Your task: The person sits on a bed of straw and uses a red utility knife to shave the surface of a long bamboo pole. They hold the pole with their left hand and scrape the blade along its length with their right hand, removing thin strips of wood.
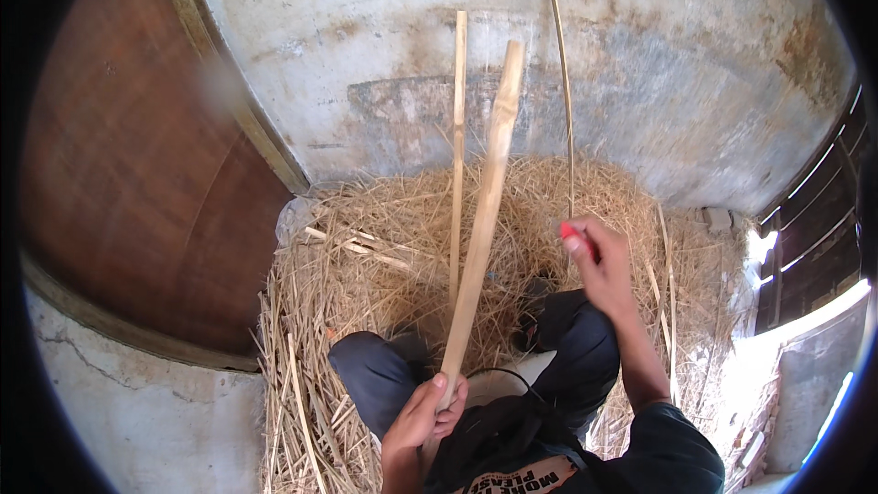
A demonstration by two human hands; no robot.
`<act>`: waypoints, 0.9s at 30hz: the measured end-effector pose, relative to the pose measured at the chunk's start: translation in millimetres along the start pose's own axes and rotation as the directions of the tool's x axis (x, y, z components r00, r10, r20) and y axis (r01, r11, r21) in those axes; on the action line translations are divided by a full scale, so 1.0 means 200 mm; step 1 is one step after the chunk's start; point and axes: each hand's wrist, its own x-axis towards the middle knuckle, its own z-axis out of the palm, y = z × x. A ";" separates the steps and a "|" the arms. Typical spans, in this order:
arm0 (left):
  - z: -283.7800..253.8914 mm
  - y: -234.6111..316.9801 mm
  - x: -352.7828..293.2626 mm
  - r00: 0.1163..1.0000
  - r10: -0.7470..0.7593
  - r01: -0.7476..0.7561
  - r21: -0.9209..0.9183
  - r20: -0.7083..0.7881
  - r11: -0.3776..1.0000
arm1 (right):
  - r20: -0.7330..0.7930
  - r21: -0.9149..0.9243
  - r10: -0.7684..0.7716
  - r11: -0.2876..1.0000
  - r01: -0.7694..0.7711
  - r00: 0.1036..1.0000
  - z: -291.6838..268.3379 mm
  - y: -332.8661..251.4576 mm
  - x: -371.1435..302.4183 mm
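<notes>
My left hand (426, 418) is closed around the lower part of a long, pale bamboo slat (487, 192), which rises away from me with its far end uppermost. A node shows near that far end. To the right, apart from the slat, my right hand (606, 270) grips a red-handled tool (572, 236); its blade or working end cannot be made out. Just left of the slat stands a narrower bamboo strip (459, 128). Beyond my right hand, a thin bamboo strip (562, 73) leans toward the wall, its lower end near the hand.
Straw and bamboo shavings (366, 210) cover the floor around my bent knees. Ahead rises a stained plaster wall (668, 82). A brown door-like panel (146, 155) stands at the left, dark slatted boards (819, 220) at the right. Loose strips (297, 412) lie at the lower left.
</notes>
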 end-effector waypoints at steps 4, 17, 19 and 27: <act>0.02 -0.02 0.05 0.998 -0.021 0.021 -0.007 0.051 1.000 | 0.080 0.052 -0.216 0.976 0.213 0.973 0.10 -0.11 -0.12; 0.19 0.03 0.05 0.931 0.344 -0.240 0.502 -0.125 0.831 | 0.157 -0.130 -0.523 0.830 0.542 0.838 0.14 -0.19 -0.20; 0.20 0.03 0.05 0.912 0.390 -0.259 0.562 -0.125 0.785 | 0.156 -0.128 -0.531 0.825 0.550 0.833 0.14 -0.20 -0.20; 0.27 0.07 0.04 0.873 0.452 -0.194 0.720 -0.183 0.667 | 0.153 -0.148 -0.572 0.793 0.591 0.806 0.15 -0.22 -0.23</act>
